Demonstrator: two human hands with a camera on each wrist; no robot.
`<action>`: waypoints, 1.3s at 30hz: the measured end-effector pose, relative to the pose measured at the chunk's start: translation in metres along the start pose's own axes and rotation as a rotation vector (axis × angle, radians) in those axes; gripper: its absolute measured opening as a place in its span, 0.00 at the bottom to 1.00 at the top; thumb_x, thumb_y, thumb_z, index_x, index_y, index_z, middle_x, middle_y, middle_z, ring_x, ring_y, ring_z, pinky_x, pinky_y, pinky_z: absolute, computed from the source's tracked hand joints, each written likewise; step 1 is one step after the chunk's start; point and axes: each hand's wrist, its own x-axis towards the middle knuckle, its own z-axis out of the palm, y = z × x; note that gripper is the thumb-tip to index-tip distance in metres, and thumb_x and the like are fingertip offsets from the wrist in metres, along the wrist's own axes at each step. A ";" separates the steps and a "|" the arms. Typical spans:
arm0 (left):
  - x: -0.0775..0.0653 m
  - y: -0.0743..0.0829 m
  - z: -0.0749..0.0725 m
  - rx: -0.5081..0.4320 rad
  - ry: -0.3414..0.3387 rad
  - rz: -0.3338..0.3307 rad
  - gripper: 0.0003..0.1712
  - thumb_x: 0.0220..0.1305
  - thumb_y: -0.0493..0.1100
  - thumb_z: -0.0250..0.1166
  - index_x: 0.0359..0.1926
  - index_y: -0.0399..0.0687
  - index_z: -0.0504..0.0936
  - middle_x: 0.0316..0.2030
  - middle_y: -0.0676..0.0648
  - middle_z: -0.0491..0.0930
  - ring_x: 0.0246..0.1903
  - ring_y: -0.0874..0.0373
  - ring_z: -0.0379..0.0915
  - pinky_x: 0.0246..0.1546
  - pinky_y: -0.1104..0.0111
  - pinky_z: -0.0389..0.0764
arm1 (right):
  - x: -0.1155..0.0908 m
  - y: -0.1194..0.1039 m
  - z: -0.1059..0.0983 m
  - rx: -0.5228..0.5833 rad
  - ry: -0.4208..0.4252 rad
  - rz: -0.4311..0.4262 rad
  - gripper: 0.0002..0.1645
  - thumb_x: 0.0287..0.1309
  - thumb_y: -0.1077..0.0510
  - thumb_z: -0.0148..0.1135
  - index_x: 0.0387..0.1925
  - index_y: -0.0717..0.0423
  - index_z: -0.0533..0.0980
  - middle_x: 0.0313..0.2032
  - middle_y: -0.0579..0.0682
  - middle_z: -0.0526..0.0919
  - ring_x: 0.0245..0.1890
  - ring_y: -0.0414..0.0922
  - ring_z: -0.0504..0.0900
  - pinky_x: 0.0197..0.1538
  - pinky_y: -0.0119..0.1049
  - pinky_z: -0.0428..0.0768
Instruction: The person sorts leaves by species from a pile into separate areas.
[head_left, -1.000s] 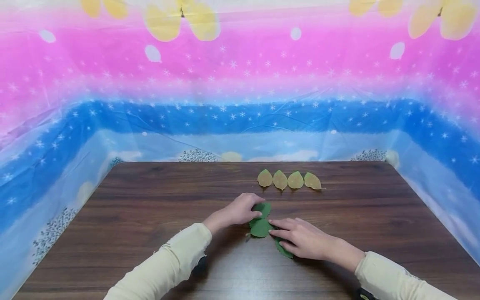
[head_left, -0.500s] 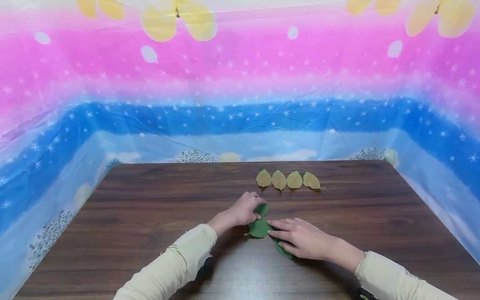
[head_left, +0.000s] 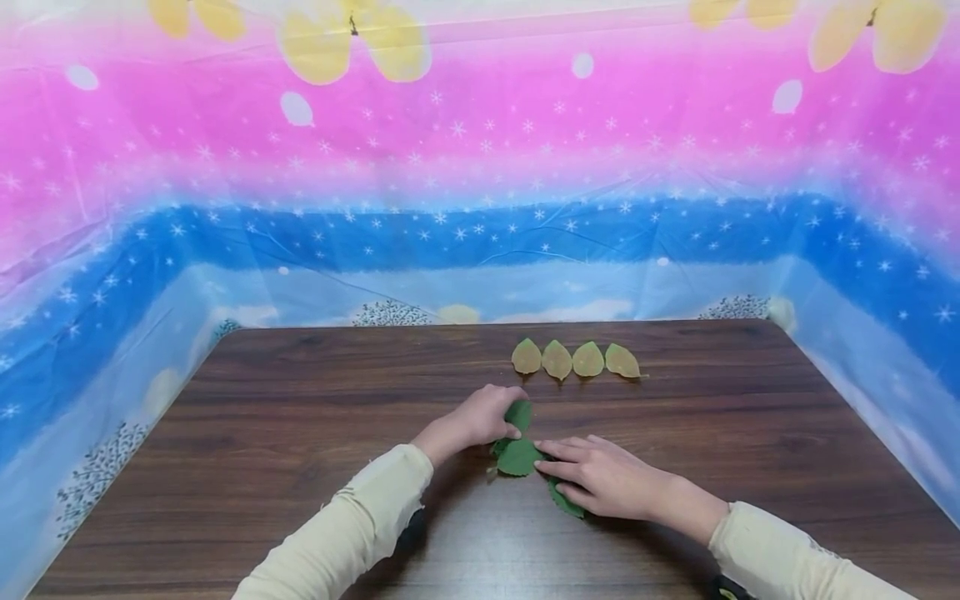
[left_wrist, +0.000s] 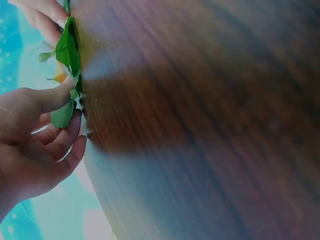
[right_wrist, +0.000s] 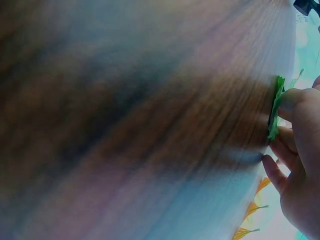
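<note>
In the head view my left hand (head_left: 480, 419) pinches a green leaf (head_left: 519, 414) between thumb and fingers, near the table's middle. The left wrist view shows that leaf (left_wrist: 62, 115) between the fingers, low over the wood. Just in front lies another green leaf (head_left: 517, 458), its stem pointing left. My right hand (head_left: 611, 477) lies palm down with fingers stretched leftward, fingertips at that leaf's right edge. Partly covered by those fingers is a further green leaf (head_left: 564, 500). How far the leaves overlap is hard to tell.
Several yellowish leaves (head_left: 557, 360) form a row toward the back of the brown wooden table (head_left: 315, 392). A printed pink and blue cloth (head_left: 480, 233) surrounds the table's back and sides.
My left hand has drawn the pinched leaf slightly to the left. The right hand keeps its place on the leaves. The head view has shifted a little.
</note>
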 end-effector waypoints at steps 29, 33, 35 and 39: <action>-0.062 -0.132 -0.061 -0.269 0.288 -0.222 0.10 0.59 0.29 0.65 0.41 0.26 0.78 0.34 0.35 0.80 0.31 0.47 0.80 0.32 0.64 0.82 | 0.000 0.001 0.002 -0.008 -0.015 0.007 0.24 0.69 0.52 0.55 0.64 0.53 0.72 0.66 0.54 0.68 0.63 0.49 0.69 0.59 0.53 0.71; -0.080 -0.158 -0.066 -0.235 0.291 -0.306 0.13 0.61 0.31 0.65 0.43 0.23 0.77 0.36 0.34 0.79 0.36 0.45 0.78 0.36 0.59 0.81 | 0.001 0.000 0.002 -0.015 -0.011 0.003 0.24 0.69 0.53 0.55 0.64 0.53 0.72 0.66 0.54 0.69 0.63 0.49 0.69 0.58 0.53 0.72; -0.090 -0.168 -0.068 -0.192 0.293 -0.328 0.15 0.61 0.32 0.65 0.45 0.22 0.77 0.37 0.32 0.80 0.39 0.42 0.76 0.40 0.55 0.78 | 0.001 0.000 0.002 -0.014 -0.011 0.002 0.24 0.69 0.53 0.55 0.64 0.53 0.72 0.66 0.54 0.69 0.63 0.49 0.69 0.58 0.53 0.72; -0.104 -0.182 -0.072 -0.171 0.261 -0.367 0.17 0.63 0.32 0.63 0.48 0.21 0.75 0.40 0.29 0.78 0.42 0.37 0.75 0.43 0.50 0.76 | 0.001 0.001 0.002 -0.006 -0.014 0.007 0.24 0.69 0.53 0.55 0.64 0.52 0.72 0.66 0.53 0.68 0.63 0.49 0.69 0.58 0.54 0.71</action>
